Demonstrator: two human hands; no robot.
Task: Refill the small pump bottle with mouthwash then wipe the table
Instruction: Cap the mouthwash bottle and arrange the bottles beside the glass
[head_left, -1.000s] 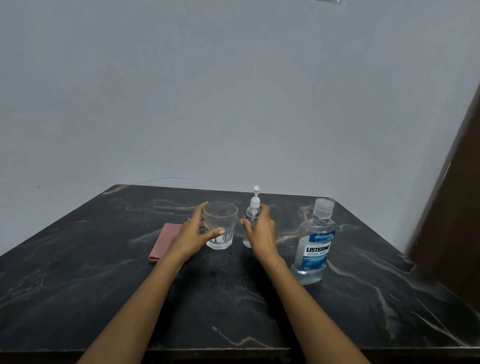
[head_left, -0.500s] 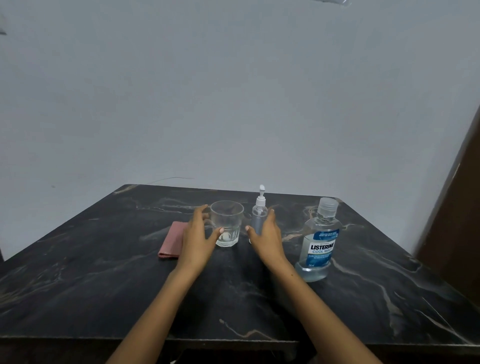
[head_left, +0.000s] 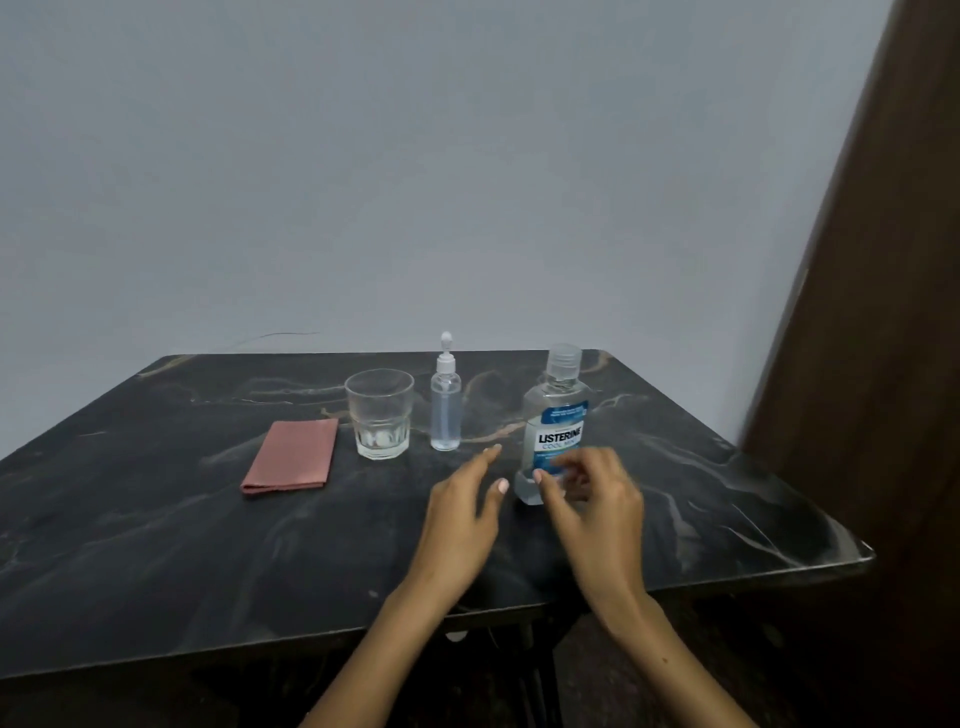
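The task looks barely begun. The small pump bottle (head_left: 445, 410) stands upright on the dark table (head_left: 156, 519) with its pump top on, between the glass (head_left: 380, 414) and the mouthwash bottle (head_left: 555, 431), and it appears nearly empty, with only a little clear liquid at the bottom. The mouthwash bottle has its cap on. The folded pink cloth (head_left: 292, 457) lies left of the glass, untouched.

The left hand (head_left: 465, 514) hovers with fingers relaxed and straight, holding nothing. The right hand (head_left: 597, 506) is just in front of the mouthwash bottle, fingers loosely curled; motion blur hides whether it touches the bottle.

Probably left to do: open both bottles, pour, refit the pump, wipe the table.
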